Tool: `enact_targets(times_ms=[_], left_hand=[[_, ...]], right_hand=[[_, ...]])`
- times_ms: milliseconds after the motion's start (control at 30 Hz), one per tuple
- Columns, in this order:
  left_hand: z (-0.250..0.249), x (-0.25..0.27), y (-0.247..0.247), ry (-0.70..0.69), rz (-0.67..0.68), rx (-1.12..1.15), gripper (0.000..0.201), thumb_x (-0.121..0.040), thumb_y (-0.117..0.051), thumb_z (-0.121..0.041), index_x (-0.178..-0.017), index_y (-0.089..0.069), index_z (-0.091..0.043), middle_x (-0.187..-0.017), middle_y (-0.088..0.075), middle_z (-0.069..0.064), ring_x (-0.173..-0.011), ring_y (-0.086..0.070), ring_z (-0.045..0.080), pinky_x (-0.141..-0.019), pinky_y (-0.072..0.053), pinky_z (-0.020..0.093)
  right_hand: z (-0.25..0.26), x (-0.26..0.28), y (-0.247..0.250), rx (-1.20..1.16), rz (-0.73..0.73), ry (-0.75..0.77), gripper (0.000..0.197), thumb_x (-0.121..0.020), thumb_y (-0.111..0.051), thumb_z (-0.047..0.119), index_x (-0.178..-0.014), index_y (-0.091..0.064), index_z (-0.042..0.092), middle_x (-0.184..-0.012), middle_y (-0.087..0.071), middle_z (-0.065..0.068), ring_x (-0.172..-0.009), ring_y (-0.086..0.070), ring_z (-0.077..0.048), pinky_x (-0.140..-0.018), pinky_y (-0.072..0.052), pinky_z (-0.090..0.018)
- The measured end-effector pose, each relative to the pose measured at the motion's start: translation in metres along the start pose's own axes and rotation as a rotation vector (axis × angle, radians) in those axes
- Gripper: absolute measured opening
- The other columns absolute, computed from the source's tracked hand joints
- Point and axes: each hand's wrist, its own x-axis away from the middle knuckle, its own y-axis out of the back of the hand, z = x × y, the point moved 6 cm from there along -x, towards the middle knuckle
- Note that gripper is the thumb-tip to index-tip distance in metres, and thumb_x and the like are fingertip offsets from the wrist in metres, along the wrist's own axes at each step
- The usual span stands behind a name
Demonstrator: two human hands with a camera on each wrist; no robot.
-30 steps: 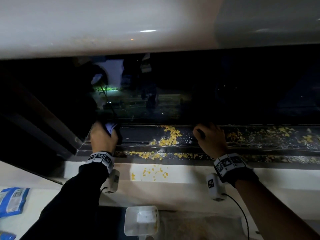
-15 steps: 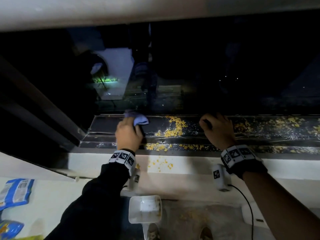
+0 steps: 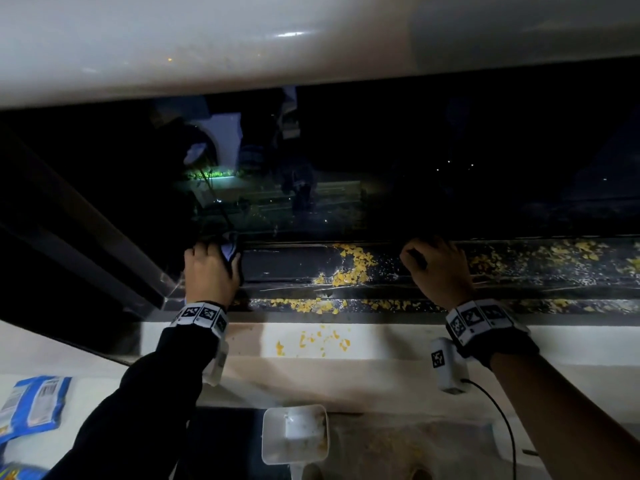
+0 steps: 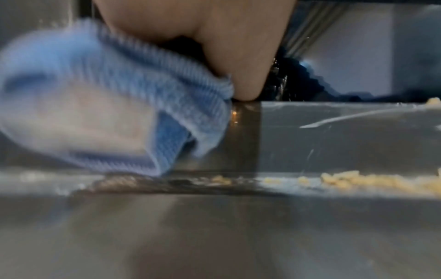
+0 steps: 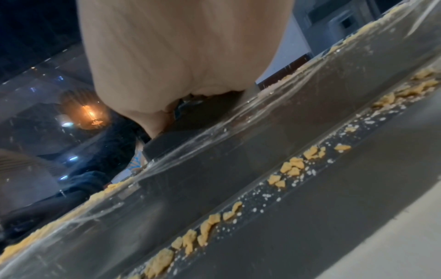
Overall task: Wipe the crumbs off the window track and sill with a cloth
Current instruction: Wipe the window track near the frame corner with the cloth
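Observation:
A dark window track (image 3: 284,271) runs across the head view, with a white sill (image 3: 381,337) below it. Yellow crumbs (image 3: 349,268) lie heaped mid-track, more crumbs (image 3: 571,254) are spread to the right, and a few crumbs (image 3: 313,341) dot the sill. My left hand (image 3: 211,268) grips a bunched blue cloth (image 3: 229,250) at the track's left end. In the left wrist view the cloth (image 4: 107,105) presses into the channel, left of a line of crumbs (image 4: 346,179). My right hand (image 3: 436,268) is at mid-track, its fingers (image 5: 181,56) curled over a dark rail (image 5: 190,124).
A slanted dark window frame (image 3: 86,230) closes off the track's left end. Below the sill stands a white scoop-like tray (image 3: 294,434). A blue packet (image 3: 31,407) lies at the lower left. A cable (image 3: 502,410) hangs from my right wrist camera.
My left hand has drawn the cloth back leftward along the track to its left end. The right hand has stayed on the rail.

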Motion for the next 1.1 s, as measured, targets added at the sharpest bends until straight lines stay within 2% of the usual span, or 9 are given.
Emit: enact_targets(times_ms=[167,367,500,600,700,833,967,1033,1100], left_hand=[[-0.015,0.001,0.005,0.041,-0.024,0.081,0.035,-0.06,-0.07,-0.006,-0.093,-0.064,0.002,-0.092,-0.061,0.026,-0.089,-0.055,0.04,-0.085,-0.038,0.045],[-0.065,0.021,0.006,-0.071,0.048,0.298,0.039,-0.067,-0.065,-0.002,-0.106,-0.064,-0.006,-0.115,-0.059,0.02,-0.1,-0.051,0.04,-0.091,-0.039,0.039],[-0.059,0.013,0.034,-0.232,0.051,0.406,0.042,-0.072,-0.059,0.005,-0.107,-0.07,-0.014,-0.099,-0.07,0.017,-0.092,-0.063,0.034,-0.082,-0.047,0.034],[-0.005,-0.007,0.042,0.039,-0.007,0.264,0.014,-0.073,-0.063,0.002,-0.085,-0.071,0.003,-0.086,-0.066,0.028,-0.085,-0.061,0.042,-0.081,-0.047,0.043],[0.025,-0.01,0.012,0.192,0.099,0.143,0.025,-0.074,-0.063,-0.016,-0.088,-0.067,0.005,-0.092,-0.061,0.031,-0.092,-0.054,0.044,-0.084,-0.041,0.046],[0.002,0.003,-0.007,0.267,0.052,0.273,0.035,-0.067,-0.056,-0.014,-0.095,-0.062,0.006,-0.101,-0.056,0.033,-0.086,-0.053,0.046,-0.078,-0.041,0.045],[-0.062,0.023,0.003,0.164,0.035,0.377,0.036,-0.074,-0.059,-0.007,-0.109,-0.062,0.0,-0.115,-0.055,0.026,-0.097,-0.051,0.042,-0.087,-0.04,0.043],[-0.093,0.033,0.002,0.033,0.073,0.465,0.042,-0.078,-0.056,-0.002,-0.12,-0.06,-0.007,-0.124,-0.053,0.017,-0.107,-0.048,0.036,-0.097,-0.04,0.04],[-0.112,0.042,0.007,-0.17,0.101,0.581,0.044,-0.078,-0.053,0.004,-0.119,-0.062,-0.009,-0.119,-0.057,0.013,-0.106,-0.051,0.031,-0.097,-0.042,0.035]], right_hand=[[0.001,-0.002,0.001,0.008,-0.011,-0.021,0.018,-0.085,-0.05,0.042,-0.088,-0.063,0.03,-0.101,-0.063,-0.006,-0.095,-0.055,-0.035,-0.08,-0.039,-0.04],[0.002,0.0,0.001,-0.007,-0.004,-0.027,0.018,-0.085,-0.052,0.042,-0.088,-0.064,0.03,-0.101,-0.063,-0.005,-0.096,-0.055,-0.034,-0.081,-0.04,-0.04],[0.003,0.0,0.004,-0.019,0.003,-0.017,0.029,-0.083,-0.044,0.049,-0.089,-0.064,0.028,-0.102,-0.063,-0.006,-0.097,-0.055,-0.034,-0.081,-0.04,-0.041],[0.003,0.0,0.004,0.008,0.025,-0.023,0.027,-0.084,-0.046,0.046,-0.09,-0.065,0.028,-0.103,-0.062,-0.007,-0.099,-0.054,-0.035,-0.081,-0.038,-0.04],[0.003,0.001,0.003,0.002,0.016,-0.023,0.029,-0.084,-0.042,0.048,-0.089,-0.064,0.029,-0.103,-0.062,-0.007,-0.098,-0.055,-0.036,-0.081,-0.039,-0.04],[0.004,0.0,0.003,-0.003,0.009,-0.028,0.028,-0.084,-0.042,0.047,-0.087,-0.064,0.03,-0.098,-0.062,-0.005,-0.095,-0.055,-0.034,-0.078,-0.038,-0.038],[0.006,0.001,0.004,-0.005,0.005,-0.035,0.032,-0.083,-0.038,0.051,-0.087,-0.063,0.032,-0.099,-0.062,-0.005,-0.096,-0.055,-0.033,-0.08,-0.039,-0.04],[0.006,0.002,0.004,-0.011,0.002,-0.028,0.034,-0.082,-0.035,0.053,-0.086,-0.062,0.033,-0.099,-0.062,-0.004,-0.096,-0.055,-0.033,-0.08,-0.039,-0.04],[0.005,0.002,0.004,-0.016,0.004,-0.021,0.034,-0.082,-0.035,0.053,-0.085,-0.062,0.033,-0.099,-0.062,-0.004,-0.096,-0.056,-0.034,-0.08,-0.039,-0.04]])
